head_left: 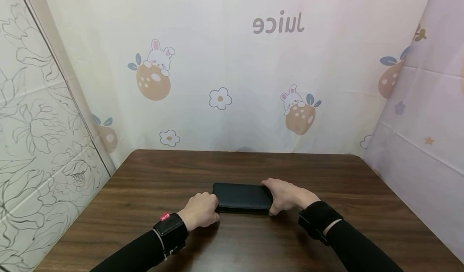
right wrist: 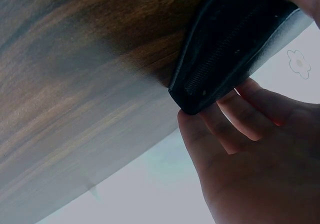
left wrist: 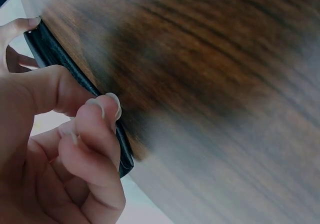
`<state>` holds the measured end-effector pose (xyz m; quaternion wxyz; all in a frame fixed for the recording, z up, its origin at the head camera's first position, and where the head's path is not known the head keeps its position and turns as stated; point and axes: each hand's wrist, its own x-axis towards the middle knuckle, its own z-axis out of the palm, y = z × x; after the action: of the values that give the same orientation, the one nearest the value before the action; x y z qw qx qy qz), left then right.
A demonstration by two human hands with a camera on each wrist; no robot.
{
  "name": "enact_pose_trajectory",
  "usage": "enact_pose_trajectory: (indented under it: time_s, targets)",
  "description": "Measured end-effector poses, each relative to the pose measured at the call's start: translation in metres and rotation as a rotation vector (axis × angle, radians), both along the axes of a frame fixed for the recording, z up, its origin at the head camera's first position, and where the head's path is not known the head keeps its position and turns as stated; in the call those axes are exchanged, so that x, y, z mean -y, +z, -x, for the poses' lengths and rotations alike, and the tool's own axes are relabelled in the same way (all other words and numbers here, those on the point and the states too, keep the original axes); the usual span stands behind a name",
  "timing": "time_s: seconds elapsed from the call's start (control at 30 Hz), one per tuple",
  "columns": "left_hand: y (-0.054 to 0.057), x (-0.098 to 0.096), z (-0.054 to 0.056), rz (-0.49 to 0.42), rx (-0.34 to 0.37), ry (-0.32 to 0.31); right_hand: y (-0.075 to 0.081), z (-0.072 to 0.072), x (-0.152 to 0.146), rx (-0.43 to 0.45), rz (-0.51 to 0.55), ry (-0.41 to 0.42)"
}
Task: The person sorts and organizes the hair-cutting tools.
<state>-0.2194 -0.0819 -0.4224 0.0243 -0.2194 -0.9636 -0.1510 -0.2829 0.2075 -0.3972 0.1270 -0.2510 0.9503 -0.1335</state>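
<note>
A black long wallet (head_left: 243, 198) lies on the wooden table, its long side facing me. My left hand (head_left: 201, 210) is at its left end with the fingers curled. In the left wrist view, the fingertips (left wrist: 107, 106) of that hand pinch at the edge of the wallet (left wrist: 70, 69); whatever small part lies between them is hidden. The right hand (head_left: 288, 195) grips the other end, thumb on the near side and fingers on the far side. From the right wrist, a zipper (right wrist: 220, 54) shows in the end of the wallet, above the fingers of the right hand (right wrist: 250, 149).
The brown wood-grain table (head_left: 250, 240) runs back to a curtain (head_left: 224, 54) printed with rabbits, fruit and flowers. Patterned sheets also hang at the left (head_left: 40, 115) and right (head_left: 420, 139). Both wrists wear black bands.
</note>
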Motion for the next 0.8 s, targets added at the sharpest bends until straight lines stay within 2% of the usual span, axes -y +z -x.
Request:
enact_pose_trajectory:
  time_s: [0.57,0.8]
  targets:
    - [-0.0017,0.0031,0.0027,-0.021,0.012,-0.01,0.0025,-0.0021,0.0002,-0.013,0.005,0.023]
    - [-0.0005,0.0034,0.0017,-0.024,0.03,0.006,0.0008,-0.0003,0.0007,-0.022,-0.002,0.021]
